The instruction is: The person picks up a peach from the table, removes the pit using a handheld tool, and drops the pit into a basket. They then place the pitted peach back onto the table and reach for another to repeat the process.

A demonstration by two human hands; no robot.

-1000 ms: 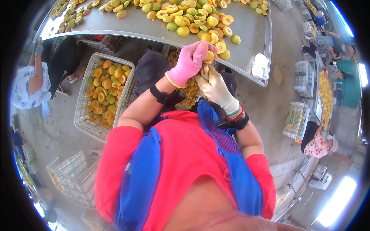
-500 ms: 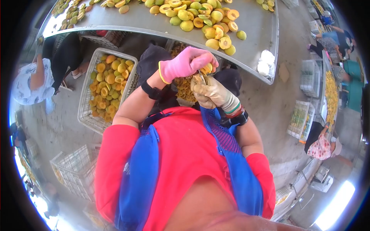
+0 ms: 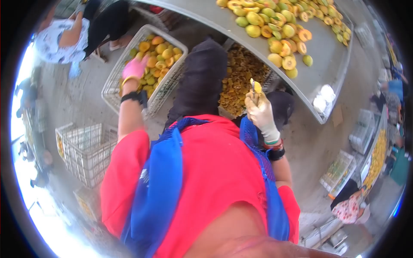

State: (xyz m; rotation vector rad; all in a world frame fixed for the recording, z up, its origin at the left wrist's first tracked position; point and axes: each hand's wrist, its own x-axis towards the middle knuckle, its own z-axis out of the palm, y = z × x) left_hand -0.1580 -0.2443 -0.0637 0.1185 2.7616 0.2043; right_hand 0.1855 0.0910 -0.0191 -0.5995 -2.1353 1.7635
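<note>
My left hand (image 3: 135, 70), in a pink glove, reaches into a white plastic crate (image 3: 112, 101) of peach-like stone fruit (image 3: 160, 65), several of them halved. Its fingers look stretched out over the fruit, somewhat blurred. My right hand (image 3: 259, 112), in a cream glove, is closed around a small metal hand tool (image 3: 252, 85). At the tool's tip shows a yellow fruit piece (image 3: 257, 87). Below and left of that hand, between my knees, lies a heap of brownish-orange scraps (image 3: 241, 73) in a container.
A metal table (image 3: 316, 77) ahead carries piles of halved fruit (image 3: 286, 32) and a white bundle (image 3: 323, 98) at its corner. Stacked crates (image 3: 88, 150) stand at left on the floor. One co-worker (image 3: 60, 41) sits at far left, another (image 3: 347, 208) works at far right.
My left hand has left my right hand and moved left to the fruit crate. The right hand, still gripping the tool, now stands apart to the right. The view has turned left.
</note>
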